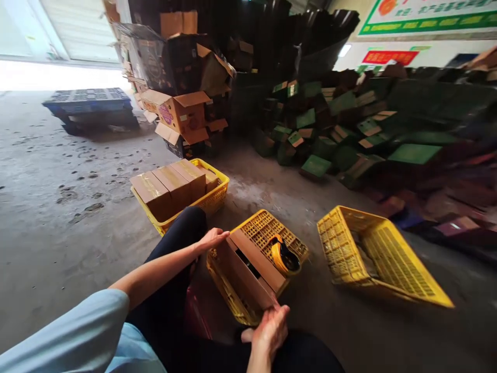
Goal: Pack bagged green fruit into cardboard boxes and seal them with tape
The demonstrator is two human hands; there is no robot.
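Note:
A brown cardboard box (248, 277) lies on an upturned yellow plastic crate (258, 226), its top flaps parted by a dark gap. My left hand (213, 239) holds the box's far left end, fingers reaching along the flap edge. At the near end, my right hand (269, 327) grips the box corner, thumb and fingers closed on the cardboard. What lies inside the gap is too dark to make out. Beside the box, a yellow tape dispenser (276, 253) rests on the crate.
Taped cardboard boxes (169, 181) fill a yellow basket (223, 189) beyond my left knee. Another yellow crate (344, 248) stands tilted to the right. Open cartons (186, 116) are stacked behind, with a heap of green boxes (316, 165) and a blue pallet (89, 103) farther off.

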